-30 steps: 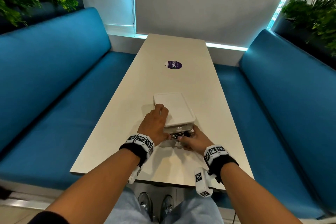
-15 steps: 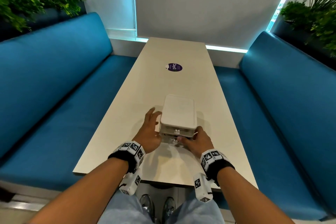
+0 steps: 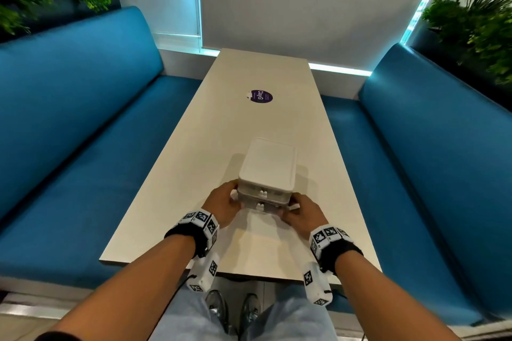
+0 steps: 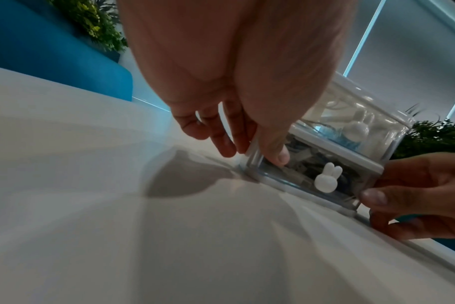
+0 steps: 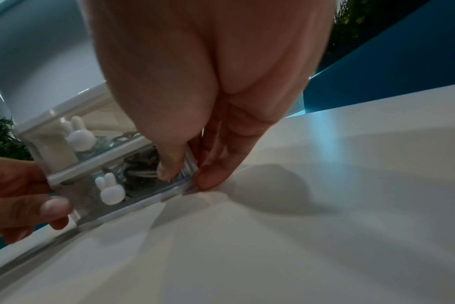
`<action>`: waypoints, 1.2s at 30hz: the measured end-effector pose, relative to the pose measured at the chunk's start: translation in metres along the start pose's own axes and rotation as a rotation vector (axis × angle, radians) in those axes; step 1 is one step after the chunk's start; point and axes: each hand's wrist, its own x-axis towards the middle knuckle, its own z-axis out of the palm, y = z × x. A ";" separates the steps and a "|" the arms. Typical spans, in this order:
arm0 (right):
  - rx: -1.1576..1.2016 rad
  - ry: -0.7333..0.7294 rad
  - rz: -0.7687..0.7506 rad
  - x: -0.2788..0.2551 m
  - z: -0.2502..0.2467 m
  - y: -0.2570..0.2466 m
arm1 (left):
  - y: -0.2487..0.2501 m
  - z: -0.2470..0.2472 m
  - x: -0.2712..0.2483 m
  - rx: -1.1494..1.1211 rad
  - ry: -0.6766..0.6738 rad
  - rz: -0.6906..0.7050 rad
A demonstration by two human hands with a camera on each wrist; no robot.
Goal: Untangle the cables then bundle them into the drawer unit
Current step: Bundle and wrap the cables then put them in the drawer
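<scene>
Drawer unit (image 3: 266, 169): white top, clear fronts, white rabbit knobs (image 4: 327, 178). Table (image 3: 221, 147): cream, purple round sticker (image 3: 259, 96) far. Benches (image 3: 69, 119): teal. Wristbands (image 3: 199, 225): black-and-white checker marks.

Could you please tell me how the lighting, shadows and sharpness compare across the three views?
Head view: bright and fairly sharp, wide-angle bending of the benches, motion smear on the plant at right. Left wrist view: dimmer, the left hand looms large and soft, casting a dark shadow on the table. Right wrist view: similarly dim, with the right hand blurred; the drawer unit reads reasonably clearly.
</scene>
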 end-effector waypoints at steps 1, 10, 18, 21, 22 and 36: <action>0.002 0.004 0.002 -0.001 -0.001 0.000 | 0.000 0.000 0.002 0.007 0.012 -0.012; -0.030 -0.026 0.029 0.003 -0.002 -0.008 | -0.007 -0.011 0.000 0.138 -0.032 -0.028; -0.167 -0.037 0.016 -0.005 -0.001 -0.017 | -0.001 -0.014 -0.006 0.190 -0.048 -0.057; -0.224 -0.042 0.009 -0.009 -0.002 -0.021 | 0.001 -0.015 -0.010 0.246 -0.053 -0.068; -0.240 -0.048 0.014 -0.010 -0.003 -0.023 | 0.001 -0.016 -0.011 0.260 -0.052 -0.073; -0.184 -0.126 0.034 -0.017 -0.012 -0.027 | -0.008 -0.027 -0.026 0.282 -0.085 -0.109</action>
